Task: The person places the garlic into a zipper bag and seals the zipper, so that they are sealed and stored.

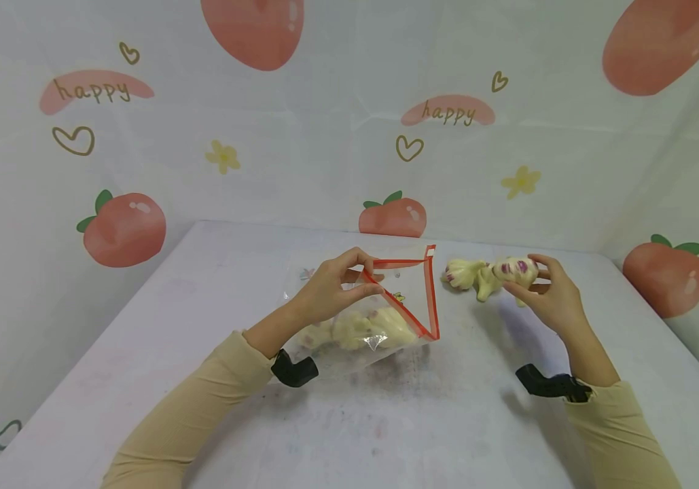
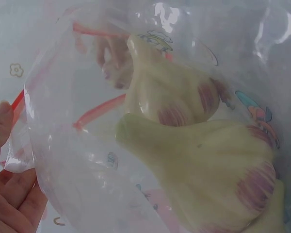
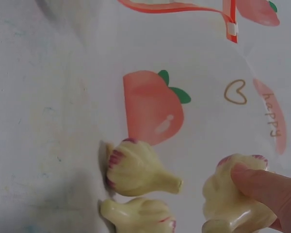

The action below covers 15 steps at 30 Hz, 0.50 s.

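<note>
My left hand (image 1: 329,288) pinches the red-edged mouth of a clear zip bag (image 1: 433,299), which gapes toward the right. Inside the bag lie several garlic bulbs (image 1: 352,331); the left wrist view shows a pale bulb with purple marks (image 2: 208,170) close up through the plastic. To the right, my right hand (image 1: 553,295) holds another garlic bulb (image 1: 515,266) between thumb and fingers, raised off the table. Behind and left of it, more garlic bulbs (image 1: 462,273) lie on the table, two of them plain in the right wrist view, including one nearer bulb (image 3: 140,216).
The pale table (image 1: 373,421) runs back to a white cloth backdrop (image 1: 325,136) printed with red fruit, hearts and the word "happy". A white slider (image 1: 430,252) sits at the far corner of the bag's mouth.
</note>
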{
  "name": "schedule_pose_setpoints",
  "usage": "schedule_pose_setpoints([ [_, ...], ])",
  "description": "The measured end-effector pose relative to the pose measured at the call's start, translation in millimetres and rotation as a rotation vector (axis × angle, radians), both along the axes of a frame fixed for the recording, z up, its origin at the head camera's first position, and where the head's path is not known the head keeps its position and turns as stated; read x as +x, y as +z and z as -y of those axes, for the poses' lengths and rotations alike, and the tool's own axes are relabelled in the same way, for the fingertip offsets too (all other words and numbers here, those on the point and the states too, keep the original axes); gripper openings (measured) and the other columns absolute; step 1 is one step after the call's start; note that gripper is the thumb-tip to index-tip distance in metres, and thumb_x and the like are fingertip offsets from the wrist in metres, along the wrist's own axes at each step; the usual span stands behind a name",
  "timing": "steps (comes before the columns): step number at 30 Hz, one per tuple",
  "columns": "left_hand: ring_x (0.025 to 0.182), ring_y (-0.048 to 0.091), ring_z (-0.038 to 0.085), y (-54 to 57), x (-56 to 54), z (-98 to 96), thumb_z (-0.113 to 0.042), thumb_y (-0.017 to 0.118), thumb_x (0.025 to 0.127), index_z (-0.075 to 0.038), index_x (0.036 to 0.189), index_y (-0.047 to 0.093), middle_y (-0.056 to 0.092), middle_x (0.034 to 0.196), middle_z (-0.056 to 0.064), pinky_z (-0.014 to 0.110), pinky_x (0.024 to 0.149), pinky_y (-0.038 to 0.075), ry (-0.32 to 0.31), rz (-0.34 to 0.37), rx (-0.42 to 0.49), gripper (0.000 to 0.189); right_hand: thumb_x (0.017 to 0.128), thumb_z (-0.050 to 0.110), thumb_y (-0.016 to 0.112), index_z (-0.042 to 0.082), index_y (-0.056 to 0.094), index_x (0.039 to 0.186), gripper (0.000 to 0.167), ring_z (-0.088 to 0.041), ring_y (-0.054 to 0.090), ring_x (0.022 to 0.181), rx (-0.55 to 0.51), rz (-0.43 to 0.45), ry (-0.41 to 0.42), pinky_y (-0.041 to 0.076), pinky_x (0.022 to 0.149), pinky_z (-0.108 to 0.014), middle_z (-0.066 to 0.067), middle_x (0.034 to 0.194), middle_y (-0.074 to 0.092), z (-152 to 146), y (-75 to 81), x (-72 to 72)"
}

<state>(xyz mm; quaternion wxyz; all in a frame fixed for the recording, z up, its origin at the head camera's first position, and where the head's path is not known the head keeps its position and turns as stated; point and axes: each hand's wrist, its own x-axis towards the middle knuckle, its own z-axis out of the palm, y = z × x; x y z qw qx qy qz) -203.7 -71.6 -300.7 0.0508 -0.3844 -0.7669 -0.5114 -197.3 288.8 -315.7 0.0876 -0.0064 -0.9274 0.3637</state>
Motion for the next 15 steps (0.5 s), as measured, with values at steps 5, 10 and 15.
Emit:
schedule_pose_setpoints([
  [5, 0.086, 0.071, 0.022, -0.6, -0.8, -0.3, -0.005, 0.068, 0.083, -0.003, 0.096, 0.048, 0.058, 0.093, 0.010, 0.026, 0.081, 0.053, 0.001, -0.005, 0.000, 0.024, 0.088, 0.034, 0.064, 0.001, 0.024, 0.144, 0.076, -0.048, 0.055, 0.108, 0.003, -0.012, 0.007, 0.043, 0.057, -0.009, -0.035, 0.131, 0.041, 3.8, 2.2, 1.2],
  [10, 0.084, 0.071, 0.021, -0.4, -0.6, -0.6, -0.004, 0.068, 0.083, -0.003, 0.096, 0.048, 0.058, 0.093, 0.010, 0.025, 0.080, 0.053, -0.004, 0.000, 0.003, 0.024, 0.087, 0.036, 0.064, 0.002, 0.026, 0.143, 0.075, -0.047, 0.056, 0.107, 0.001, -0.028, 0.012, 0.044, 0.057, -0.011, -0.034, 0.131, 0.043, 7.0, 5.1, 2.2],
  [15, 0.085, 0.071, 0.022, -0.6, -0.5, -0.6, -0.004, 0.068, 0.083, -0.004, 0.096, 0.048, 0.057, 0.094, 0.010, 0.025, 0.080, 0.052, -0.003, 0.003, -0.002, 0.024, 0.087, 0.035, 0.065, 0.003, 0.027, 0.142, 0.075, -0.031, 0.064, 0.095, -0.007, -0.040, 0.020, 0.046, 0.057, -0.012, -0.034, 0.130, 0.044, 10.4, 8.0, 4.1],
])
